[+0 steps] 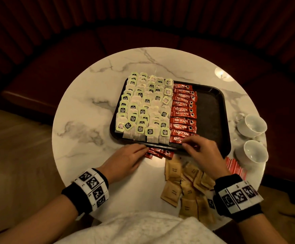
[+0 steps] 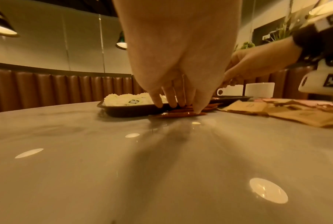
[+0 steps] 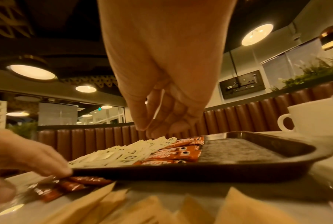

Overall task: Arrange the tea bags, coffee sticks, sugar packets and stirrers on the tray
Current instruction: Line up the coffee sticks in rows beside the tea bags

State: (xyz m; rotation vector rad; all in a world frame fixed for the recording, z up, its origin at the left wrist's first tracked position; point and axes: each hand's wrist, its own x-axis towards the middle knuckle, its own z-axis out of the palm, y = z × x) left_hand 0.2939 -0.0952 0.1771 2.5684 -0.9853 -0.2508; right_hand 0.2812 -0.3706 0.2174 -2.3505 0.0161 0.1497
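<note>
Our left hand (image 1: 125, 160) flat, fingers straight on loose sticks (image 1: 159, 153) on the bench (image 1: 83, 110) by the tray (image 1: 211, 110), tea bags (image 1: 141, 108) left on tray, coffee sticks (image 1: 183, 111) mid, our right hand (image 1: 203, 152) grip pinched, on what we cannot tell, sugar packets (image 1: 187, 187) near.

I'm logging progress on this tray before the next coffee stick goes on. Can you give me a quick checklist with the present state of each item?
1. Tea bags fill the left part of the tray: ok.
2. Coffee sticks lie in one column beside them: ok.
3. Free space on the right of the tray for sugar: ok.
4. Loose coffee sticks are within reach, under the left hand fingertips: ok.
5. Right hand has let go of the nearest stick in the column: cannot tell.
6. Sugar packets on the tray: not ok, they lie on the table.
</note>
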